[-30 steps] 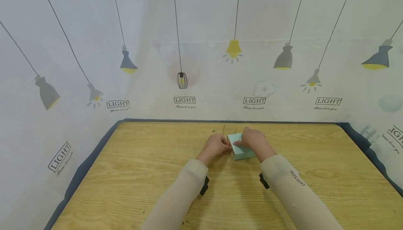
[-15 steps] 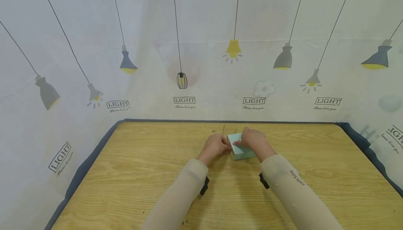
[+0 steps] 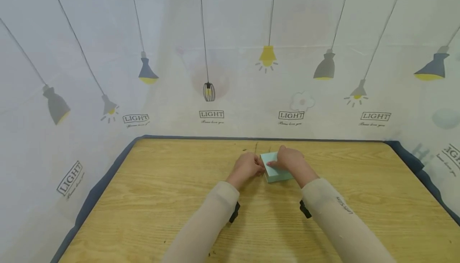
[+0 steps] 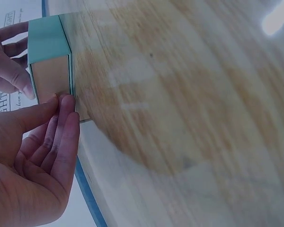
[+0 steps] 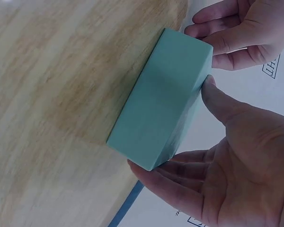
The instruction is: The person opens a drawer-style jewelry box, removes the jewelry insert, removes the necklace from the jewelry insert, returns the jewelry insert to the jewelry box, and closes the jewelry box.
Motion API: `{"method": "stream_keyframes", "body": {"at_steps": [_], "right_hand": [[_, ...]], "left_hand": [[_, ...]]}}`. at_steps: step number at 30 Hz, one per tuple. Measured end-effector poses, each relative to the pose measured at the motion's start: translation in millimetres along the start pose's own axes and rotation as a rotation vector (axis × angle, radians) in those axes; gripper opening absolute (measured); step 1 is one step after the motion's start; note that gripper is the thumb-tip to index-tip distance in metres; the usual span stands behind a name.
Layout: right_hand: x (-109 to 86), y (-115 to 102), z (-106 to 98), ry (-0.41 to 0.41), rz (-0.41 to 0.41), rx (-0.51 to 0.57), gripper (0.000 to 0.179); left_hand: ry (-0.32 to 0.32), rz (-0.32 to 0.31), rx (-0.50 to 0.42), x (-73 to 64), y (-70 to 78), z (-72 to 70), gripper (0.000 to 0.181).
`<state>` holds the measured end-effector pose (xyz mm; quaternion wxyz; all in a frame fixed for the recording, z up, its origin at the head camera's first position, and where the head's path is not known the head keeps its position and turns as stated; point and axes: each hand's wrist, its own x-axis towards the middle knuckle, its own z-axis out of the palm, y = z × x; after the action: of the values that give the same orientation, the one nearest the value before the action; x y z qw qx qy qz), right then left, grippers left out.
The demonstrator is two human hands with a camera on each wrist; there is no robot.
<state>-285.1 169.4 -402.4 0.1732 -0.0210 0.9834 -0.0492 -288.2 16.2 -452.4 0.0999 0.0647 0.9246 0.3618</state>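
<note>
A small mint-green box (image 3: 274, 174) lies on the wooden table near its far edge. Its tan end panel (image 4: 51, 75), framed by the green sleeve, faces left in the left wrist view. My left hand (image 3: 248, 165) has thumb and fingertips pinched together at the lower part of that panel; what lies between them is hidden. From the other side my right hand (image 3: 289, 159) holds the box, its thumb on the top face and its fingers round the far end. The right wrist view shows the green long side (image 5: 156, 99) facing the camera.
The wooden table (image 3: 161, 207) stretches out around both arms, with a few small dark marks on it. A dark blue edge (image 3: 201, 138) runs along its back. Behind it hangs a pale sheet (image 3: 237, 75) printed with lamps and lettering.
Both hands and the box keep their places. The head view has shifted very slightly, and the right forearm sits a touch further right in it.
</note>
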Motion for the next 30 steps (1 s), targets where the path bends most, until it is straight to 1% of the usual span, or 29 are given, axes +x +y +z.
{"method": "stream_keyframes", "body": {"at_steps": [4, 6, 8, 10, 13, 16, 19, 22, 24, 26, 30], "right_hand": [[-1.4, 3.2, 3.7, 0.043, -0.024, 0.018, 0.079], [-1.5, 5.7, 5.5, 0.072, -0.04, 0.023, 0.08], [-1.1, 10.4, 7.0, 0.113, -0.079, 0.026, 0.083], [0.1, 16.0, 7.5, 0.151, -0.15, 0.048, 0.085], [3.0, 25.6, 7.2, 0.178, -0.3, 0.103, 0.086], [6.0, 34.5, 6.1, 0.157, -0.428, 0.152, 0.087], [7.8, 41.5, 4.8, 0.121, -0.5, 0.166, 0.091], [8.6, 45.2, 3.3, 0.084, -0.528, 0.167, 0.093], [8.9, 46.2, 2.8, 0.054, -0.52, 0.182, 0.092], [9.0, 46.3, 2.2, 0.035, -0.515, 0.176, 0.09], [11.0, 45.0, 0.3, 0.02, -0.509, 0.131, 0.085]], "left_hand": [[-0.002, 0.002, 0.017, -2.2, -0.3, -0.7, 0.007], [-0.006, 0.001, 0.0, -2.9, -0.6, -0.7, 0.006], [-0.014, -0.003, -0.028, -2.9, -0.5, -0.3, 0.005], [-0.021, -0.011, -0.061, -2.8, -0.5, 0.4, 0.004], [-0.023, -0.026, -0.079, -2.3, -0.6, 1.1, 0.005], [-0.017, -0.033, -0.069, -1.6, -1.2, 1.4, 0.005], [-0.007, -0.031, -0.061, -1.4, -1.6, 0.9, 0.006], [0.0, -0.026, -0.07, -1.8, -1.6, 0.9, 0.005], [-0.003, -0.028, -0.088, -2.1, -1.4, 0.8, 0.005], [-0.006, -0.031, -0.102, -2.5, -1.3, 0.9, 0.005], [-0.007, -0.036, -0.113, -3.4, 0.2, 0.3, 0.006]]}}
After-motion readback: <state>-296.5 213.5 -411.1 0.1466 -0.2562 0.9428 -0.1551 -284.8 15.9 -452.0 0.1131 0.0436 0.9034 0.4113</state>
